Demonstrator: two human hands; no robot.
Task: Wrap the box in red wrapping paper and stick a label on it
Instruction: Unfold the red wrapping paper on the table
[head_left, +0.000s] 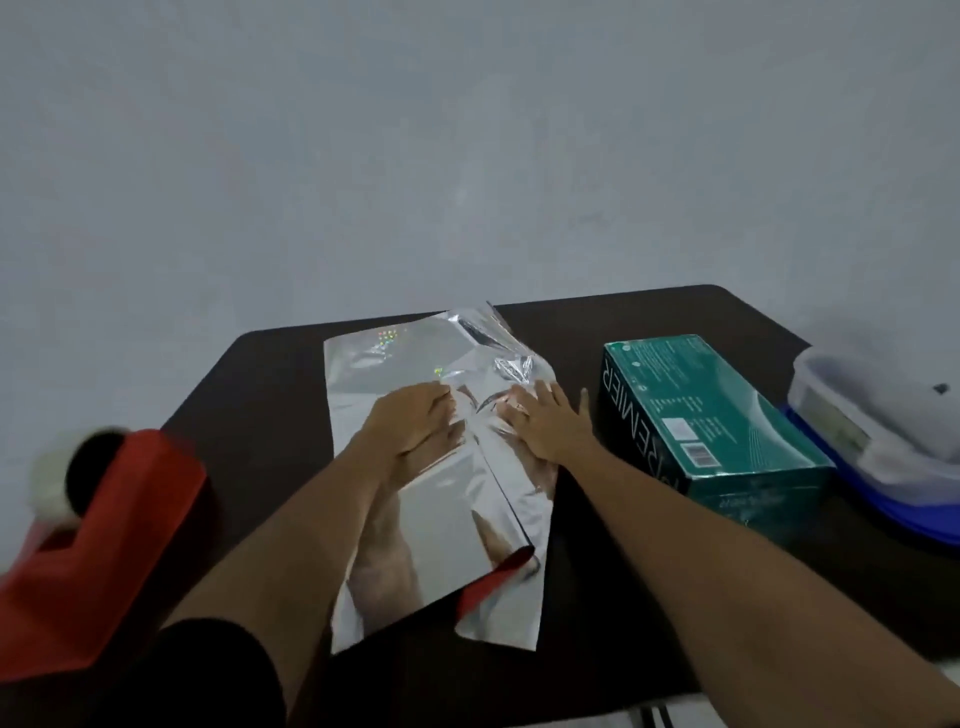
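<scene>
Head view: left hand (410, 423) and right hand (548, 423) press flat on wrapping paper (395, 358), silver side up, red underside showing; fingers (540, 392) released, grasping nothing. Box (711, 415) on surface (260, 374), just right of paper.

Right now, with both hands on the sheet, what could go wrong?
1. The wrapping paper is crumpled at its far right corner; smoothing by the left hand and right hand may set creases.
2. Its near edge curls up showing red, and could fold under.
3. The box lies off the sheet, beside the right hand; dragging it on may tear the paper.
</scene>
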